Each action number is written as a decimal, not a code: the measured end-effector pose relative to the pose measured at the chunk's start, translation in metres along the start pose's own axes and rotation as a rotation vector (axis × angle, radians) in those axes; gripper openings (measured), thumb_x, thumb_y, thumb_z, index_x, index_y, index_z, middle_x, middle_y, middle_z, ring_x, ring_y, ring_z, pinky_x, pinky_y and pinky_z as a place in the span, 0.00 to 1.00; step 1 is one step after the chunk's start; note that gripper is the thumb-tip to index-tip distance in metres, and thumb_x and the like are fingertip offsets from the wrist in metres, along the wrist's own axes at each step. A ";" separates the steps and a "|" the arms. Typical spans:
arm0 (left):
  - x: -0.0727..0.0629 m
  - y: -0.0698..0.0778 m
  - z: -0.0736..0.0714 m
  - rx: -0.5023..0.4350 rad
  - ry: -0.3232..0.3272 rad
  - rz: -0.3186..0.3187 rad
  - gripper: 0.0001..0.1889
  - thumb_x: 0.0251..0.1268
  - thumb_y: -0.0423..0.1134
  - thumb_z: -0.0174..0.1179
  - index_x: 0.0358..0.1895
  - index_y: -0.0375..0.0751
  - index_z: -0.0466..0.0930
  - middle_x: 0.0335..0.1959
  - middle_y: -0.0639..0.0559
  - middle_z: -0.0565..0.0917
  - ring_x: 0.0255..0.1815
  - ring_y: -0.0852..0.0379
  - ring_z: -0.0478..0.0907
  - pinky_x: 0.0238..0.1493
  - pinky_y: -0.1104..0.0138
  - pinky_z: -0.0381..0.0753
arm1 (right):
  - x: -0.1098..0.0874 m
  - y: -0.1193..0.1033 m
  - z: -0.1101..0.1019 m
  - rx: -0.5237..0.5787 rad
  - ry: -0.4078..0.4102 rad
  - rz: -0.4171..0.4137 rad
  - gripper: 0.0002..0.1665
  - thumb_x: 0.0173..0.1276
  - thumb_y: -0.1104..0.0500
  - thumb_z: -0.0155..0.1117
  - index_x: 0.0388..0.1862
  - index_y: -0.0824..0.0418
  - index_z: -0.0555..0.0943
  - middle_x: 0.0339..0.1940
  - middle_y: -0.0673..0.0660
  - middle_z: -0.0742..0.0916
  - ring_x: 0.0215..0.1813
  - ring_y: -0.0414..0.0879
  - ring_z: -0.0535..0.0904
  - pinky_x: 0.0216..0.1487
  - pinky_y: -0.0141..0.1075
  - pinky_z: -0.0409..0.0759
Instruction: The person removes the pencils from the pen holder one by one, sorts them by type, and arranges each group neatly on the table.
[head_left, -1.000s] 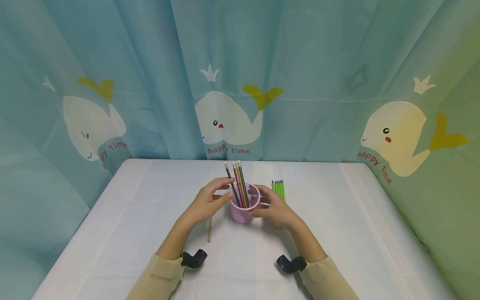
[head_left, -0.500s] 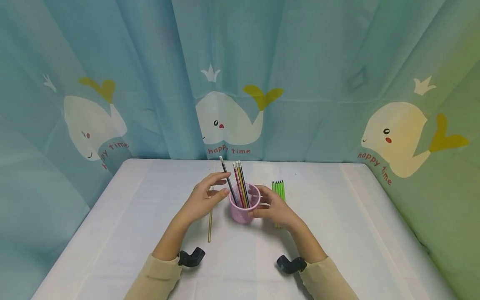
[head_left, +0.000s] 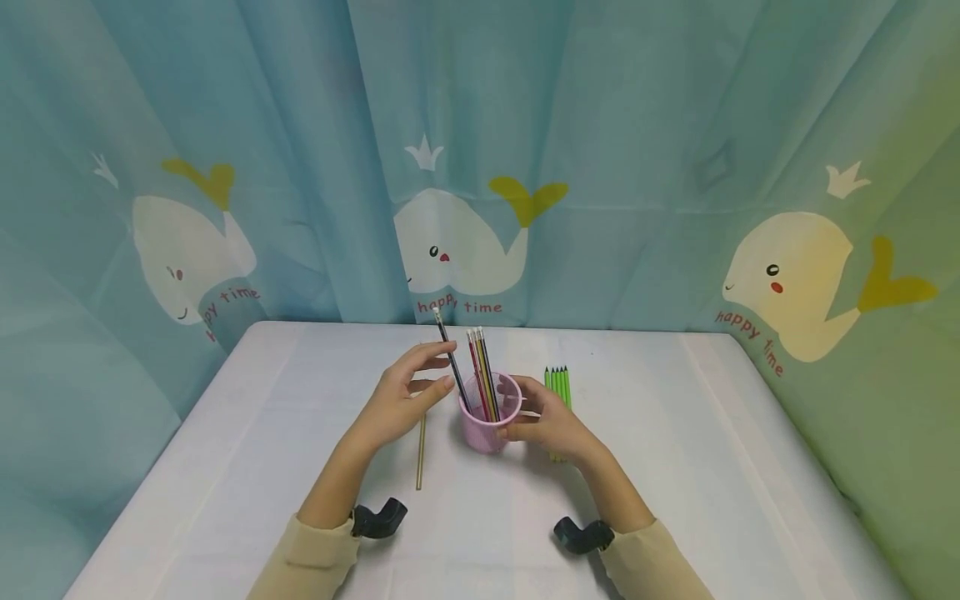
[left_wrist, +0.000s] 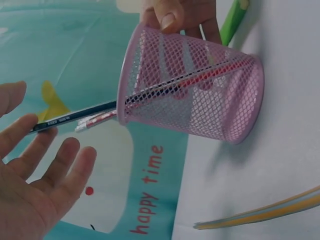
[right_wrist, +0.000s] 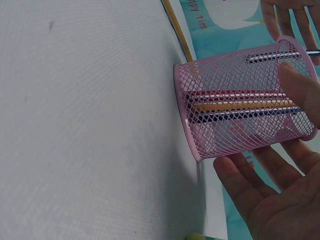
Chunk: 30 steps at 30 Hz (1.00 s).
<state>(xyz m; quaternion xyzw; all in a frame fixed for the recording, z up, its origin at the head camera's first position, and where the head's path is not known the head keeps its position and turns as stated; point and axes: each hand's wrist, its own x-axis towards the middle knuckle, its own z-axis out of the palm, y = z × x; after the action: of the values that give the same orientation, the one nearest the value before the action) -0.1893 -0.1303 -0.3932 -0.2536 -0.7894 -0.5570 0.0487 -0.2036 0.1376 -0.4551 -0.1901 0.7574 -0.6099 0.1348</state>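
My left hand point(head_left: 397, 402) holds a dark pencil point(head_left: 440, 327) at the fingertips, its eraser end up. In the right wrist view the lower end of this dark pencil point(right_wrist: 265, 58) is inside the pink mesh pen cup point(right_wrist: 230, 140), well above its base. Around the side of the pen cup point(head_left: 483, 436), my right hand point(head_left: 551, 423) has thumb and fingers gripping it upright. Several other pencils point(head_left: 482, 362), red, yellow and dark, lean together inside, eraser ends up.
A gold-coloured pencil point(head_left: 421, 454) lies on the white table point(head_left: 300, 433), left of the cup. Several green pencils point(head_left: 557, 382) lie side by side to the right, partly behind my right hand. A whale-print curtain point(head_left: 637, 267) closes off the back.
My left hand has shifted left and the dark pencil has risen a little with it, apart from the other pencils. The right hand and the cup have stayed put.
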 end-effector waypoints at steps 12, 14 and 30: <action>-0.001 0.006 -0.002 -0.041 0.053 0.057 0.25 0.70 0.34 0.62 0.69 0.45 0.70 0.68 0.48 0.74 0.65 0.48 0.76 0.62 0.58 0.81 | -0.002 0.000 0.000 0.005 0.003 -0.014 0.47 0.54 0.66 0.78 0.72 0.61 0.68 0.67 0.62 0.77 0.66 0.62 0.75 0.69 0.53 0.75; -0.001 0.006 -0.003 -0.043 0.057 0.062 0.26 0.70 0.33 0.61 0.69 0.45 0.70 0.68 0.48 0.74 0.64 0.48 0.76 0.62 0.59 0.81 | -0.002 0.001 0.000 -0.001 0.006 -0.011 0.47 0.53 0.66 0.79 0.72 0.61 0.68 0.67 0.61 0.77 0.66 0.61 0.75 0.69 0.53 0.75; -0.001 0.013 -0.006 -0.127 0.188 0.079 0.23 0.69 0.30 0.61 0.66 0.39 0.71 0.65 0.44 0.76 0.59 0.45 0.78 0.52 0.70 0.85 | -0.001 0.000 0.000 -0.014 0.004 -0.015 0.48 0.53 0.65 0.79 0.72 0.60 0.68 0.67 0.61 0.78 0.67 0.61 0.74 0.68 0.50 0.76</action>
<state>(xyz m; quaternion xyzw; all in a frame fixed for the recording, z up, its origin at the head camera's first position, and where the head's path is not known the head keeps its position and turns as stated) -0.1833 -0.1325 -0.3803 -0.2335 -0.7340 -0.6248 0.1281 -0.2026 0.1379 -0.4554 -0.1956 0.7603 -0.6062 0.1273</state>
